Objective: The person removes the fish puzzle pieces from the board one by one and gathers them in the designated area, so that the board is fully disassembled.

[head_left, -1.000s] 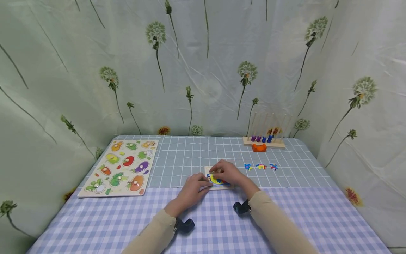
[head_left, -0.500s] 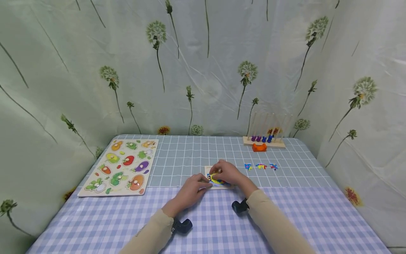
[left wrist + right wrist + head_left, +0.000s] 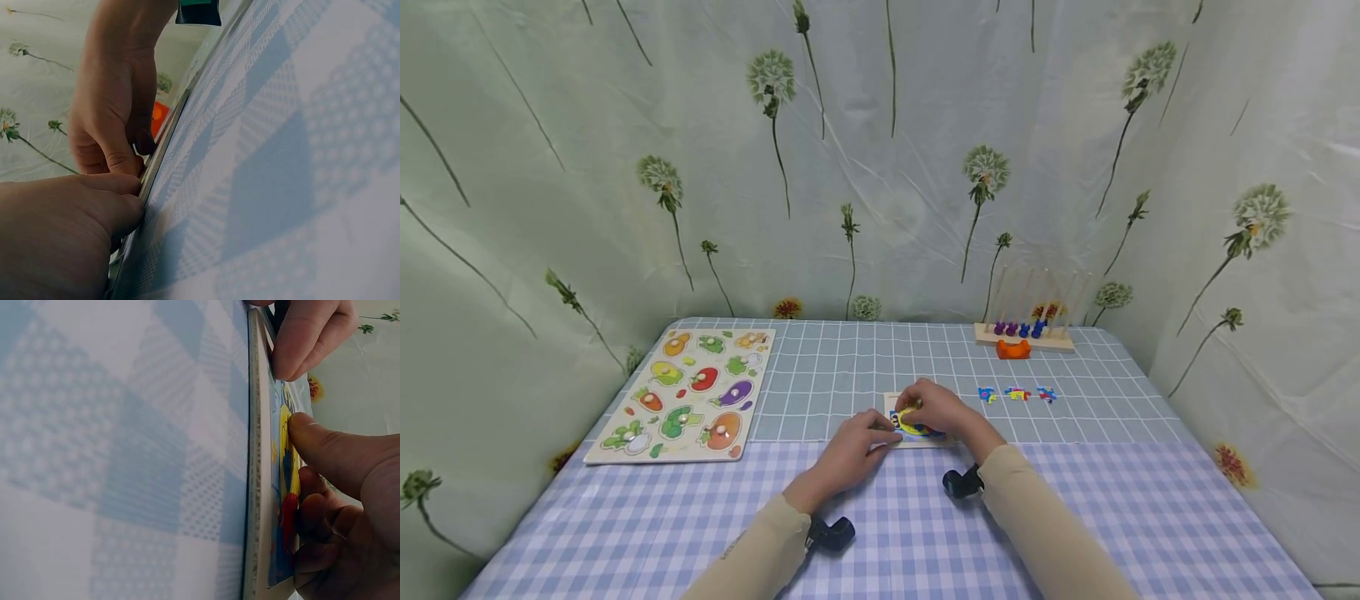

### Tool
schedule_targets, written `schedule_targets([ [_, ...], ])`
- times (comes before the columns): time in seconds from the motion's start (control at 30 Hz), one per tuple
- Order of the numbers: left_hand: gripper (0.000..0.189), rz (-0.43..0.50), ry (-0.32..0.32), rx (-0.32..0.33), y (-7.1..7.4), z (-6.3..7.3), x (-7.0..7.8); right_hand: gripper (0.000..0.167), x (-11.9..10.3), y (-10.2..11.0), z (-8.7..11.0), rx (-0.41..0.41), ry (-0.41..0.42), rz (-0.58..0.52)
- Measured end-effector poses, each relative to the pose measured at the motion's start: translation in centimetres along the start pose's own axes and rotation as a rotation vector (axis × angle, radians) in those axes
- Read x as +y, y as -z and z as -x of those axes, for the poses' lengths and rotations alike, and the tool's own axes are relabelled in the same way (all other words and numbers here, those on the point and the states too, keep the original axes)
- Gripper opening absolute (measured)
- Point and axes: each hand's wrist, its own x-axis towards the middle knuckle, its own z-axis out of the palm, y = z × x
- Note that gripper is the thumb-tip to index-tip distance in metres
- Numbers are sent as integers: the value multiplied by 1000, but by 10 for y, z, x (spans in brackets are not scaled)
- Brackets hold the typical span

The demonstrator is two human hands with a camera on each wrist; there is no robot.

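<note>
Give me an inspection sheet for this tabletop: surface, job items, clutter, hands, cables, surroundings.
Surface: gray grid cloth behind, checked cloth in front.
Job's things: small puzzle board partly covered by the hands; three loose puzzle pieces in a row to its right.
Clutter: vegetable board at left; peg rack far right, orange block before it.
Hands: left hand and right hand both touch the puzzle; exact grips unclear.
Cables: nothing seen.
Surroundings: dandelion-print curtain.
</note>
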Motion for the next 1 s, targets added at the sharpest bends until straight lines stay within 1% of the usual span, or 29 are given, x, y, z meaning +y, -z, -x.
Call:
schedule_targets([
  [0.23, 23, 11, 1, 0, 1, 0, 1, 9, -1, 1, 0, -9, -11, 5],
  [0.37, 23, 17, 5, -3, 1, 0, 1, 10, -1, 0, 0, -3, -6, -10],
  [0.5, 23, 22, 15, -17, 2, 0, 2, 9, 0, -1, 0, 1, -18, -38],
  [0.6, 24, 21, 20, -21, 1, 0, 2, 11, 2, -1, 0, -1, -9, -50],
  [0.7, 24, 24, 21, -18, 1, 0, 2, 15, 3, -1, 1, 2, 19, -43],
  [0.83, 24, 20, 0, -14, 2, 0, 1, 15, 2, -1, 1, 6, 35, -34],
  [1.0, 25, 49, -40, -42, 5, 1, -4, 12, 1, -1, 1, 0, 24, -43],
])
